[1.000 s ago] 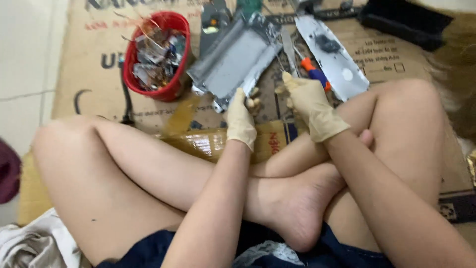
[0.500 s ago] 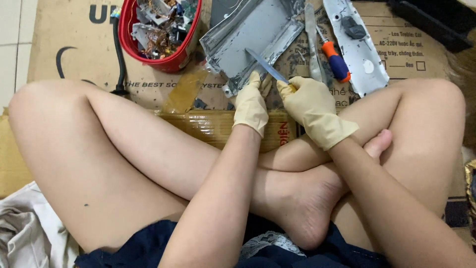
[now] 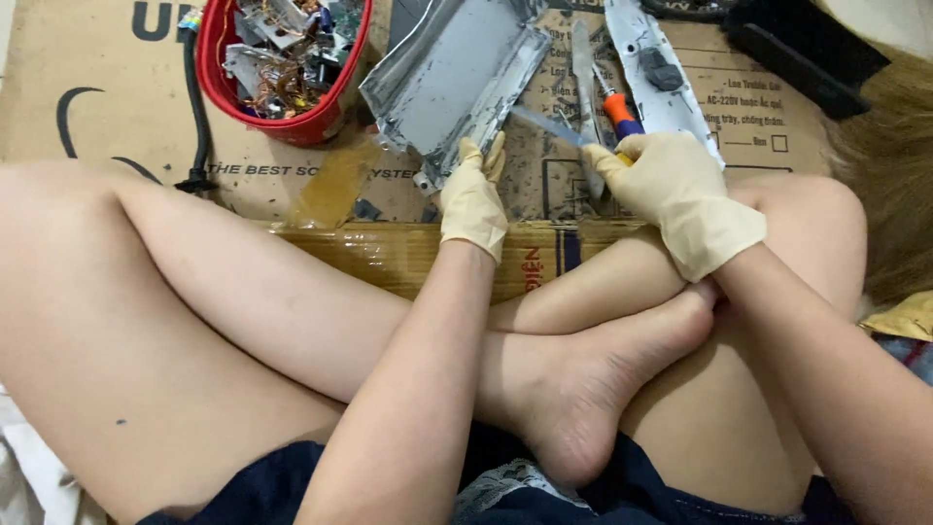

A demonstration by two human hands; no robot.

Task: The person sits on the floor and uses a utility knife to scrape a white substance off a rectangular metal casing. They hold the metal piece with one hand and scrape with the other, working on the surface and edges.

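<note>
The left hand (image 3: pixel 473 199) pinned the grey panel (image 3: pixel 452 83) flat on the cardboard (image 3: pixel 97 117); the right hand (image 3: pixel 671 190) was clamped on a knife (image 3: pixel 554 126). Scraping was best done away from the fingers.

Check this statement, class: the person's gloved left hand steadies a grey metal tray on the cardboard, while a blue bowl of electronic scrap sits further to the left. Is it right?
One detail is wrong: the bowl of electronic scrap is red, not blue, as the head view shows. The rest holds: the gloved left hand rests on the edge of the grey metal tray on the cardboard, with the bowl further to the left.
</note>
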